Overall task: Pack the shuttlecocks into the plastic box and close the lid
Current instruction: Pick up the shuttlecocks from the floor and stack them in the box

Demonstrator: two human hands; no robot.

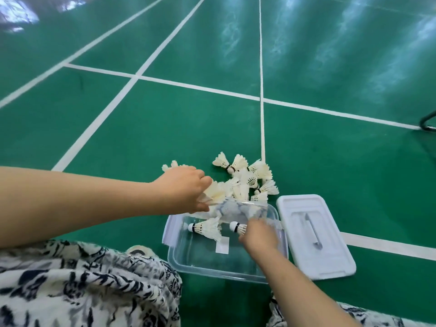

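Note:
A clear plastic box [188, 263] stands open on the green floor in front of me. Two white shuttlecocks lie inside it; one [206, 228] is at the far left. My right hand [258, 236] is inside the box, its fingers around the other shuttlecock [238, 227]. Beyond the box's far edge lies a pile of several white shuttlecocks [250, 178]. My left hand [186, 188] reaches over the left side of the pile and grips shuttlecocks [215, 192] there. The white lid [330, 258] lies flat on the floor to the right of the box.
My knees in black-and-white patterned cloth [82, 284] sit at the bottom left and bottom right. White court lines [262, 114] cross the floor. A dark metal frame [428, 123] shows at the right edge.

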